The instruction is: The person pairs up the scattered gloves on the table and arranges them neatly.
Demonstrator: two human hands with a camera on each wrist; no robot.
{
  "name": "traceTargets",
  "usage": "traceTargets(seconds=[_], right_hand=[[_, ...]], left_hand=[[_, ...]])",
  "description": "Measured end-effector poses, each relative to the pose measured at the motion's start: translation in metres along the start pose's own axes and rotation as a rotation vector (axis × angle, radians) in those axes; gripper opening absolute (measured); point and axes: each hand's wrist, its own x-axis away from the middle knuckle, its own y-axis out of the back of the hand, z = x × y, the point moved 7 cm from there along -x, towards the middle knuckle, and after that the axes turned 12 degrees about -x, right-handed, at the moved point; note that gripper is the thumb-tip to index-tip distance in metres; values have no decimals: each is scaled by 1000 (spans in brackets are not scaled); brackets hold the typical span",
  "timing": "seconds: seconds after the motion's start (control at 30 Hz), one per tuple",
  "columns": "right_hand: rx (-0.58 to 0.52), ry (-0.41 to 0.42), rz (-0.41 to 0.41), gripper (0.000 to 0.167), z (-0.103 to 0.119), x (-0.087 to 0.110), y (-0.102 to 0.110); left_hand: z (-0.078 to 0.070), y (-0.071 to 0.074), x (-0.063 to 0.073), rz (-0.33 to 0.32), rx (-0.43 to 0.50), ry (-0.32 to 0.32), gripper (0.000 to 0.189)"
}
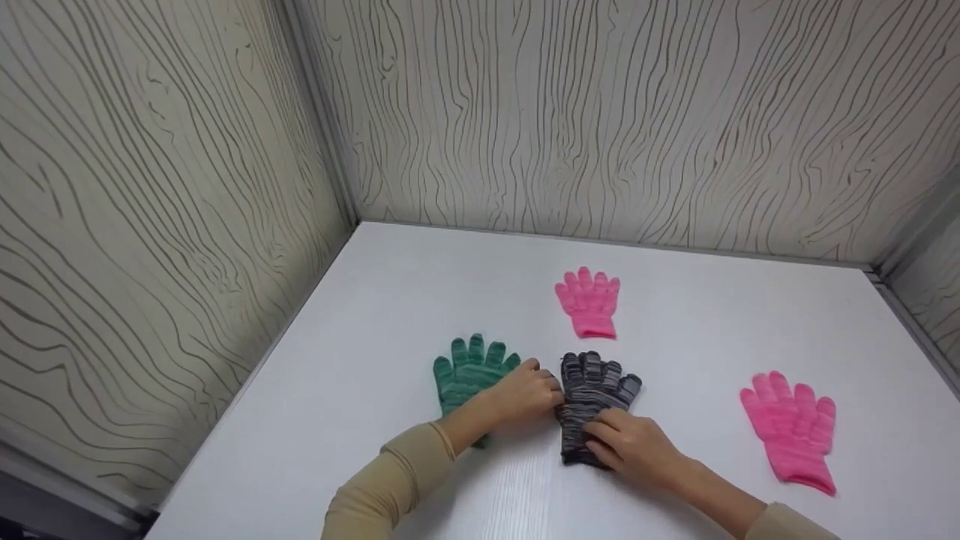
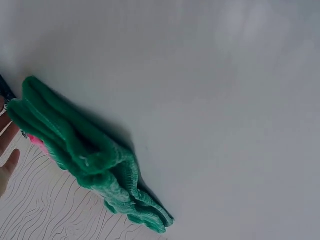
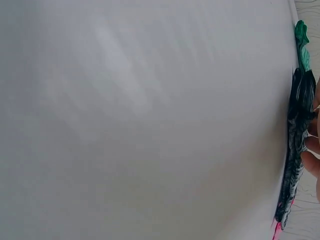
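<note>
A dark grey striped knit glove [image 1: 589, 397] lies flat on the white table, fingers pointing away from me. My left hand [image 1: 525, 394], fingers curled, pinches its left edge near the thumb. On the lower right of that glove, near the cuff, rests my right hand [image 1: 637, 446] with bent fingers; whether they pinch the fabric is unclear. In the right wrist view, fingertips [image 3: 312, 161] touch the dark glove [image 3: 297, 145]. A green glove [image 1: 469, 379] lies under my left forearm, partly hidden. The left wrist view shows the green glove [image 2: 95, 155] edge-on.
One pink glove [image 1: 589, 304] lies farther back, behind the striped one. Another pink glove [image 1: 793, 431] is at the right. The white table [image 1: 360, 315] meets wood-patterned walls [image 1: 600, 112] at the back and left.
</note>
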Motion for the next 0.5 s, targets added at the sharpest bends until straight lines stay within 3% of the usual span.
traceTargets(seconds=[0.23, 0.5], right_hand=[[89, -27, -97, 14, -29, 5, 17], [138, -103, -78, 26, -54, 14, 23]], left_hand=[[6, -3, 1, 19, -37, -15, 21], [6, -6, 3, 13, -10, -32, 21]])
